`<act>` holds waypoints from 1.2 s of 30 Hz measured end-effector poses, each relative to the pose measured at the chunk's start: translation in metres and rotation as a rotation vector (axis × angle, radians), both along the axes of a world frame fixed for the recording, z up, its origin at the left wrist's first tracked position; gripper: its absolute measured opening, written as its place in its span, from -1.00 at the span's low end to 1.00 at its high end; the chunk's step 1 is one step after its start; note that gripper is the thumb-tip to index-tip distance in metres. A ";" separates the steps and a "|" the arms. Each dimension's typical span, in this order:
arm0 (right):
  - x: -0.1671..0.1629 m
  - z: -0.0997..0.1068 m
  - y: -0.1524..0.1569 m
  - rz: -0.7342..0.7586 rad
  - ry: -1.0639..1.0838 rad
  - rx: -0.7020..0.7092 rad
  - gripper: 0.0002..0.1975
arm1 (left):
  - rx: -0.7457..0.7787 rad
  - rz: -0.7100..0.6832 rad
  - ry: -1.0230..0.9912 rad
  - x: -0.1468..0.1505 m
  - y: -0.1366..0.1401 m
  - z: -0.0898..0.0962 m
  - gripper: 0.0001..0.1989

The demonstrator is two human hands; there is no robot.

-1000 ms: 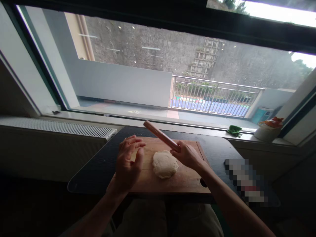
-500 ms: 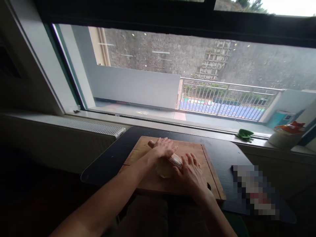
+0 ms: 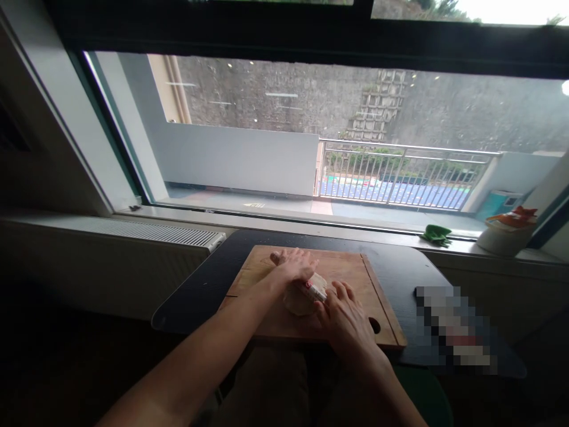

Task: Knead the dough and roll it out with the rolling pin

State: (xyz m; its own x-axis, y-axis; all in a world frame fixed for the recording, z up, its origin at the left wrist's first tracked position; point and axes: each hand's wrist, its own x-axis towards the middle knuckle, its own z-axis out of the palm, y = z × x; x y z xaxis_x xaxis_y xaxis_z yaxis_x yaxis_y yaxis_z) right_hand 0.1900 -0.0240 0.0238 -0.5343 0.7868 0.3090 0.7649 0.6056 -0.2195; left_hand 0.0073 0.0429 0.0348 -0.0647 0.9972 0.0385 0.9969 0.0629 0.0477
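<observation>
Head view, left hand: the left hand (image 3: 297, 265) lay flat across the upper part of the rolling pin (image 3: 315, 289), fingers stretched out and not clenched; any grip underneath was hidden
Right hand: the right hand (image 3: 347, 311) rested at the pin's nearer end, fingers spread and loosely bent, with no firm grasp visible
Dough: the dough (image 3: 299, 303) sat on the wooden board (image 3: 278, 326) under the slanting pin, part of it covered by pin and hands
Board: it lay on the dark table (image 3: 191, 305) below the window
Progress: the dough was already a flattened round and, as a judgement, rolling was under way; its thickness, and so how much was left, could not be told
Change: a second earlier the right hand held the pin raised and the left hand was off it; half a second earlier both hands were already on it, but less dough showed beyond its upper side
</observation>
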 end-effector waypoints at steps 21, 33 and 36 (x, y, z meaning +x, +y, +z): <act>-0.008 -0.005 -0.039 0.121 -0.040 0.090 -0.55 | -0.119 0.081 -0.020 -0.029 -0.048 -0.001 -0.44; -0.002 -0.012 -0.022 0.114 -0.005 0.081 -0.55 | 0.037 0.041 -0.054 -0.001 0.011 -0.009 -0.40; -0.010 -0.018 -0.039 0.154 -0.015 0.096 -0.50 | 0.040 0.035 -0.036 -0.017 -0.020 -0.012 -0.41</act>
